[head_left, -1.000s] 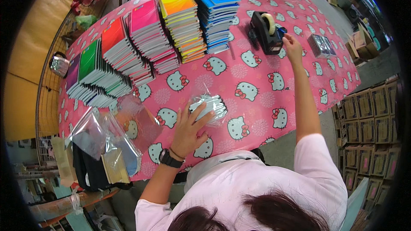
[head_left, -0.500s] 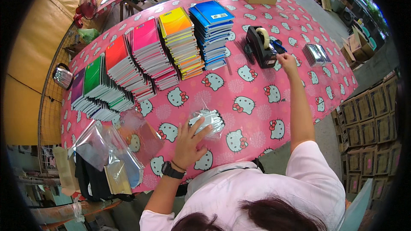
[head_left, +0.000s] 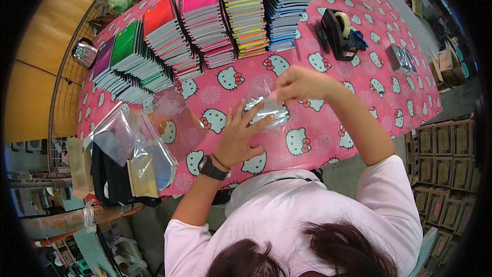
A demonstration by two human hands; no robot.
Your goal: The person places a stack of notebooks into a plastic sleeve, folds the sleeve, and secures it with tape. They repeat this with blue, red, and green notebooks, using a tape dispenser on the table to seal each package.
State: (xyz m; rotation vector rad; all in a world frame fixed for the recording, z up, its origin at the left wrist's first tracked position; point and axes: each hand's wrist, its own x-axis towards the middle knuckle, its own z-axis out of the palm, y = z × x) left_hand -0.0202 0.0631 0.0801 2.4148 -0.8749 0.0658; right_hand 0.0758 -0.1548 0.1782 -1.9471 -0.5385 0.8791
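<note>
Left hand (head_left: 237,136): flat, fingers spread, pressing the crinkly clear packet (head_left: 266,111) near the table's (head_left: 328,128) front edge.
Right hand (head_left: 300,83): fingertips pinched closed at the packet's top edge.
Tablecloth: glossy pink, cat-patterned.

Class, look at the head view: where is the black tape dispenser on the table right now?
The black tape dispenser stands on the far right part of the pink table, just right of the blue notebook stack and beyond the right hand.

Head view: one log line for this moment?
left hand: flat on clear packet | right hand: pinching packet's top edge | tape dispenser: apart, far side | table: pink patterned cloth
</note>
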